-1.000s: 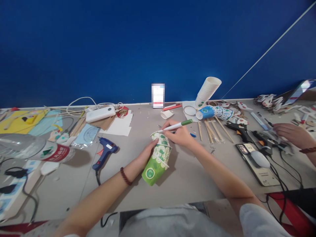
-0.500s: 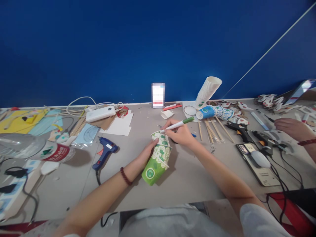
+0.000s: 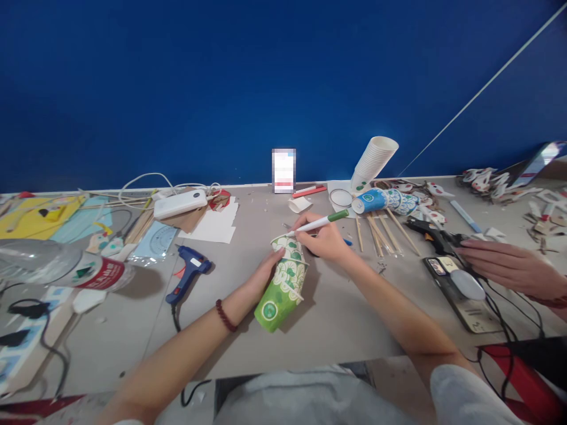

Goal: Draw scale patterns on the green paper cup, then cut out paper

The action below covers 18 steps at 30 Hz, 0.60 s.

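My left hand (image 3: pixel 264 273) is closed round the side of a stack of green and white patterned paper cups (image 3: pixel 287 277), tilted with the green base toward me. Several rims show along the stack. In my right hand (image 3: pixel 325 239) is a white marker pen (image 3: pixel 319 223) with a green end, gripped between thumb and fingers. The pen's tip meets the upper rim of the topmost cup; whether it leaves a mark is too small to tell. Part of my left fingers is hidden behind the cups.
A blue glue gun (image 3: pixel 188 273) lies left of the cups, near a plastic bottle (image 3: pixel 66 265). Blue paper cups (image 3: pixel 374 202), a white cup stack (image 3: pixel 376 159) and wooden sticks (image 3: pixel 381 236) are behind to the right. A co-worker's hand (image 3: pixel 509 265) is by a phone (image 3: pixel 460 295).
The co-worker's hand at the right has come down and leftward, toward the black glue guns. My own hands, the pen and the cups stay almost exactly where they were.
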Each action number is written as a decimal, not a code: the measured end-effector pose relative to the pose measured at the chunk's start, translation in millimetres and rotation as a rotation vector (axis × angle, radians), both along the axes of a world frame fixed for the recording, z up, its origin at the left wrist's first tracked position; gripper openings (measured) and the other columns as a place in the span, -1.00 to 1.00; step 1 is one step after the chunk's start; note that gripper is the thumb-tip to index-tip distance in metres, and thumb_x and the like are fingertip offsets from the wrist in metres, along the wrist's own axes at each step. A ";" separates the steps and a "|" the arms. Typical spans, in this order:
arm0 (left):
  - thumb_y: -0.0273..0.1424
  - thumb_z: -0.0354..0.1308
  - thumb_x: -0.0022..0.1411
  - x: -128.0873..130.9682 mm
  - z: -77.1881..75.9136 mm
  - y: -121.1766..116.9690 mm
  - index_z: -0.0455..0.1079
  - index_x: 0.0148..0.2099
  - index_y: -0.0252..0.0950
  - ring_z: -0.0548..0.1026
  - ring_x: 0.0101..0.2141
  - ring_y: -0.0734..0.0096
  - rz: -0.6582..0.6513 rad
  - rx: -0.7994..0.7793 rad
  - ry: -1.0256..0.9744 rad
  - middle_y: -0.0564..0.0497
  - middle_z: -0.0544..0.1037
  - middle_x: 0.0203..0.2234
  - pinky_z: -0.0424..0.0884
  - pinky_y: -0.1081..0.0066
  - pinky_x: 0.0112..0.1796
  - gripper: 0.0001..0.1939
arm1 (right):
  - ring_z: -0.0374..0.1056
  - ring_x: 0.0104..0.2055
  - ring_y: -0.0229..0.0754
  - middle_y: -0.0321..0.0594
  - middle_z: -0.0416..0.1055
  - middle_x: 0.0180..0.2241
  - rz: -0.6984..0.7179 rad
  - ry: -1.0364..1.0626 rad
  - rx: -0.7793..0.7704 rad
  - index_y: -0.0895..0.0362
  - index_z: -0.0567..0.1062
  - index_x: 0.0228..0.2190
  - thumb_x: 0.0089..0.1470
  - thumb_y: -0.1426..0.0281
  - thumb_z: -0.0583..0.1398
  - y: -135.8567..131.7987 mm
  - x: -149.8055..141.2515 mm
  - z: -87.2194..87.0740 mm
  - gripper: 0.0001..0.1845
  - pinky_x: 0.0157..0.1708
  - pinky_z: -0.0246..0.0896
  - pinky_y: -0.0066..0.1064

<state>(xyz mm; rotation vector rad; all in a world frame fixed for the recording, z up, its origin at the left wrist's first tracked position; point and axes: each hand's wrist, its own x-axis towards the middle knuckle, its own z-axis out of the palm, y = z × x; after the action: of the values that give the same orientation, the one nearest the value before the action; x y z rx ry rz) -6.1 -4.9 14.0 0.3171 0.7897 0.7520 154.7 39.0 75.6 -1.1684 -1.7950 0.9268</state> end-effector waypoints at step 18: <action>-0.22 0.16 0.12 0.9 2.7 1.3 0.39 -0.09 -0.40 0.53 -0.40 0.25 0.016 -0.019 0.016 -0.13 0.57 -0.39 0.42 0.30 -0.28 -0.62 | 0.35 -0.37 -0.19 -0.26 0.44 -0.47 0.000 0.024 -0.021 0.12 0.43 -0.50 -0.13 0.46 0.13 -0.1 -0.8 1.8 -0.93 -0.40 0.25 -0.37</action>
<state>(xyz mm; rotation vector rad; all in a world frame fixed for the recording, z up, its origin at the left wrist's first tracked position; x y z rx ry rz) -5.2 -3.6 16.8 0.3003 0.8151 0.7571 153.9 38.9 77.4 -1.1659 -1.7700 0.9574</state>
